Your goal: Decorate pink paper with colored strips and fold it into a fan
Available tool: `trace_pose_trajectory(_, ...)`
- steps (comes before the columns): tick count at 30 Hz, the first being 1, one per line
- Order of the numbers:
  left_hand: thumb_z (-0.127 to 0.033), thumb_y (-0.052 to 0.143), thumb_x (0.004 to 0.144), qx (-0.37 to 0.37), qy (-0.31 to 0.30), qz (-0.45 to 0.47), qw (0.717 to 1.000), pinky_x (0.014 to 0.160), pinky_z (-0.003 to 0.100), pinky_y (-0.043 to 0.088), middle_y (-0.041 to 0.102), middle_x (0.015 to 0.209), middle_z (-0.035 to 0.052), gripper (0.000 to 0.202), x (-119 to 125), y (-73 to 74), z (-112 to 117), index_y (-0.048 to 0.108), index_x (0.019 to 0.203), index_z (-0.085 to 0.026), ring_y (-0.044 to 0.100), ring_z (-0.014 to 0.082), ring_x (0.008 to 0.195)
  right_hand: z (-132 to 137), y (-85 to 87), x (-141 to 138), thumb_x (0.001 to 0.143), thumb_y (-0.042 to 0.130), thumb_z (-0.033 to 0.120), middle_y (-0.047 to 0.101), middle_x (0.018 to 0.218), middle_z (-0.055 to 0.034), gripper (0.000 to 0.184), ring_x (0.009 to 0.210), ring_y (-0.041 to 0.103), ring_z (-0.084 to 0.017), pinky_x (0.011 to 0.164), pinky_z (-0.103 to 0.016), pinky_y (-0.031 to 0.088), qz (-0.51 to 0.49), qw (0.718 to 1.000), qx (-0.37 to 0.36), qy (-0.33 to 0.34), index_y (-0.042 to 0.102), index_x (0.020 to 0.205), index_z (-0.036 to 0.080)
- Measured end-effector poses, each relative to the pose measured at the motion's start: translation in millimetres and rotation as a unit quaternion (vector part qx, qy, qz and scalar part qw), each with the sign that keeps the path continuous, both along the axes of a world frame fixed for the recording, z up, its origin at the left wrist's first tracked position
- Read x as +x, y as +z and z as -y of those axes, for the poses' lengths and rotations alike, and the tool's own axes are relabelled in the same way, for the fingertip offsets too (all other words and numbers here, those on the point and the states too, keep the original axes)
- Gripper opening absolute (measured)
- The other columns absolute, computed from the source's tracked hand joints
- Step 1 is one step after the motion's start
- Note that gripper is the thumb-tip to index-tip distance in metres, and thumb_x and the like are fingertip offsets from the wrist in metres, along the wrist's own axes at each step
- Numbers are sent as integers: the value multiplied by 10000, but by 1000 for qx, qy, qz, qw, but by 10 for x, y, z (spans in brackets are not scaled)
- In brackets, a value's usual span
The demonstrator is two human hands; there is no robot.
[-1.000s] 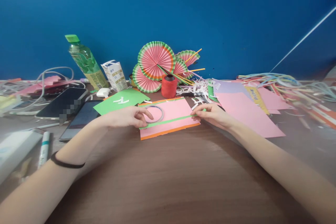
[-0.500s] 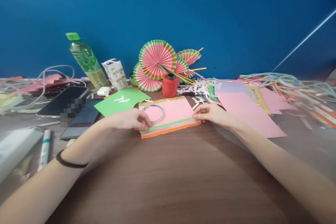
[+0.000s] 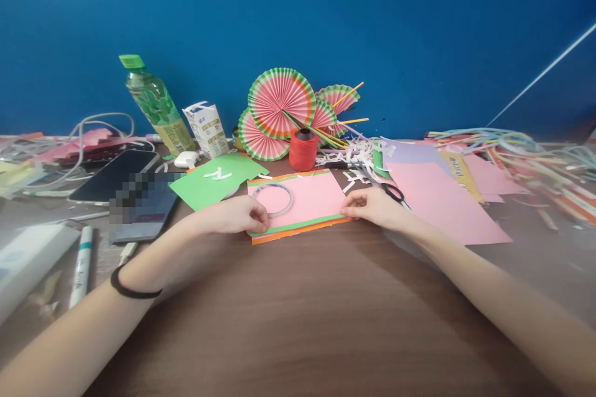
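A pink paper sheet [image 3: 310, 195] with green and orange bands along its long edges lies on the table. My left hand [image 3: 242, 214] is closed in a pinch at its near left corner, and my right hand [image 3: 372, 206] pinches the near right corner. On the left half of the sheet rests a thin ring of tape [image 3: 289, 203]. Scissors [image 3: 393, 191] with black handles lie just beyond my right hand, partly hidden by it. To the left, close to my left hand, is a green paper sheet [image 3: 200, 183] with white scraps on it.
Watermelon-patterned paper fans [image 3: 282, 102] lean behind a red thread spool [image 3: 303, 152]. A green bottle [image 3: 156, 105], a carton [image 3: 206, 129] and phones [image 3: 114, 175] occupy the left. Pink paper [image 3: 447, 205] and white shreds [image 3: 356, 158] lie to the right.
The green band at the near edge has shifted towards the orange one, covering the pink strip between them. The scissors by my right hand now show more. Both hands keep their hold.
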State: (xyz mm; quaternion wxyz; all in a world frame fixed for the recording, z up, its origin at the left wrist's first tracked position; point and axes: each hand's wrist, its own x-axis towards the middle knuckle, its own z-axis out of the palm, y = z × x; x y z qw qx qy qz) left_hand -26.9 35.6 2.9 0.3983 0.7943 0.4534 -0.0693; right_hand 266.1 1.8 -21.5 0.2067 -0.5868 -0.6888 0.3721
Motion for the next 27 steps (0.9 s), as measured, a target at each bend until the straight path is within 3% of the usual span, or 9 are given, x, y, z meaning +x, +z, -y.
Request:
trace_pose_trajectory(6, -302, 512, 663, -28, -3, 28, 999, 548, 211, 362, 529, 611, -6, 155, 0, 21, 31, 582, 665, -164, 466, 118, 575, -15, -13, 21, 669, 620, 337, 656, 641, -21, 173, 581, 584, -131, 564, -246, 444, -6, 1000, -2, 6, 622, 688, 165)
trace_pose_trajectory(11, -338, 524, 671, -6, -10, 25, 1000, 570, 217, 347, 546, 634, -4, 188, -10, 59, 34, 586, 637, -164, 460, 124, 607, -37, -39, 49, 660, 631, 350, 650, 628, -12, 179, 571, 577, -124, 547, -236, 443, -21, 1000, -9, 14, 622, 684, 173)
trace_pose_trajectory(19, -372, 540, 699, 18, -33, -2, 999, 604, 216, 355, 617, 741, -4, 212, -73, 100, 2, 629, 752, -187, 510, 144, 682, -37, -8, 39, 643, 645, 312, 632, 604, -8, 150, 540, 554, -109, 521, -228, 428, -33, 999, -26, -1, 620, 670, 166)
trace_pose_trajectory(27, -350, 561, 696, 28, -35, 11, 999, 598, 226, 383, 624, 806, 7, 193, -90, 27, -23, 590, 795, -187, 540, 148, 703, -47, -30, 59, 666, 629, 312, 636, 626, -11, 150, 561, 556, -107, 530, -221, 428, -16, 999, -27, 7, 621, 694, 164)
